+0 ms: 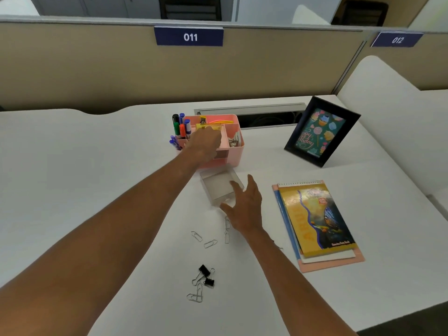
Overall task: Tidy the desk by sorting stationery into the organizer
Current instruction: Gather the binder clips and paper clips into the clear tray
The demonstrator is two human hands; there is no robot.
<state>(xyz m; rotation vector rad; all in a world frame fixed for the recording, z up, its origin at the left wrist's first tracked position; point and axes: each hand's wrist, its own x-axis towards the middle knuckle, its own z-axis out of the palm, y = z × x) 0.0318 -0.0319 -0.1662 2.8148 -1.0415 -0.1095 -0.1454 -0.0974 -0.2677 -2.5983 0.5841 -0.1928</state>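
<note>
- Head view: the pink organizer (234,152) is shown on the white desk (97,166), with markers (181,128) stood in its left compartment.
- The left hand (206,144) is placed over the organizer's middle compartment, at a yellow item (209,127). Its fingers are hidden, so its grasp cannot be told.
- The right hand (247,209) is spread and released, touching a clear tray (213,185) just in front of the organizer.
- Paper clips (210,244) and binder clips (204,270) are scattered farther in front of the organizer.

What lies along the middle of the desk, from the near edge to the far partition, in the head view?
Black binder clips → loose silver paper clips → clear plastic box → pink plastic organizer → blue 011 sign.
</note>
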